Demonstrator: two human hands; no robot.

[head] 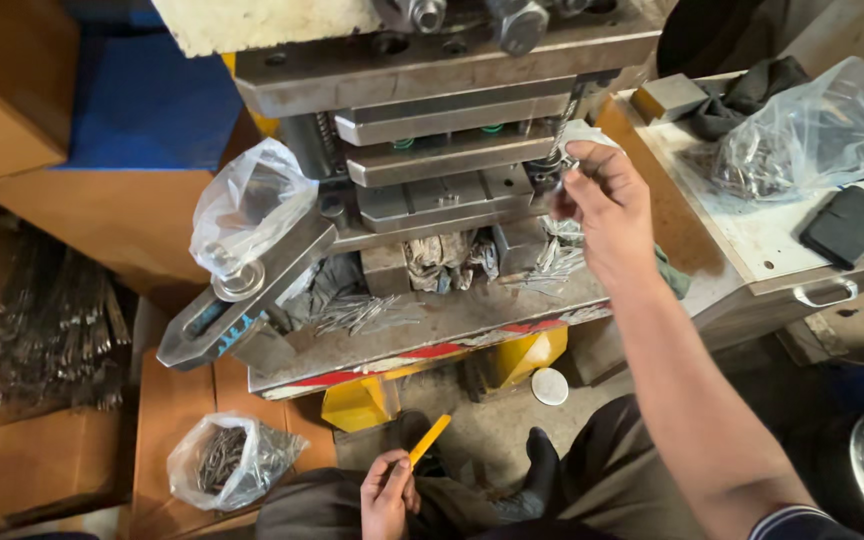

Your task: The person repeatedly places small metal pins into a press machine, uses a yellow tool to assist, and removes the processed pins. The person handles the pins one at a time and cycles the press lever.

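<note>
— What's this corner like?
— Cramped workshop: a grey steel press (442, 150) on a cluttered counter (422, 335), cardboard boxes on the left.
— And the hands?
— The right hand (602, 205) is raised beside the press plates, fingers (577, 160) pinching a small metal piece (564, 163).
— The left?
— The left hand (387, 492) rests low on the lap, fingers closed on a yellow stick (430, 438). Loose metal strips (357, 315) lie on the counter.
</note>
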